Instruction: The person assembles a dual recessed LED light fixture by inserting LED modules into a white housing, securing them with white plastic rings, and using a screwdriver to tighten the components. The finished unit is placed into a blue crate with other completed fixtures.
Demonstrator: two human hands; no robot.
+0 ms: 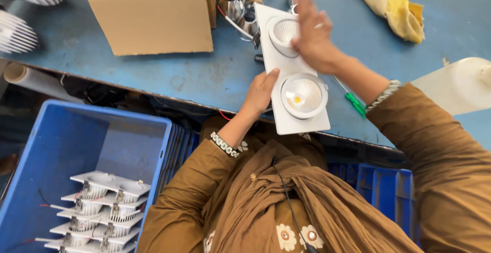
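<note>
Twin-lamp light fitting (294, 74) lies on the blue bench, just right of the cardboard box (153, 18), long axis running away from the person. Left hand (261, 92) grips its near-left edge; right hand (313, 30), open and flat, covers the far lamp.

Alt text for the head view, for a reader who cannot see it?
A person's left hand steadies a white twin-lamp light fixture on a blue workbench while the right hand rests flat over its far lamp. A cardboard box stands beside it; a blue crate below holds stacked matching fixtures.
</note>
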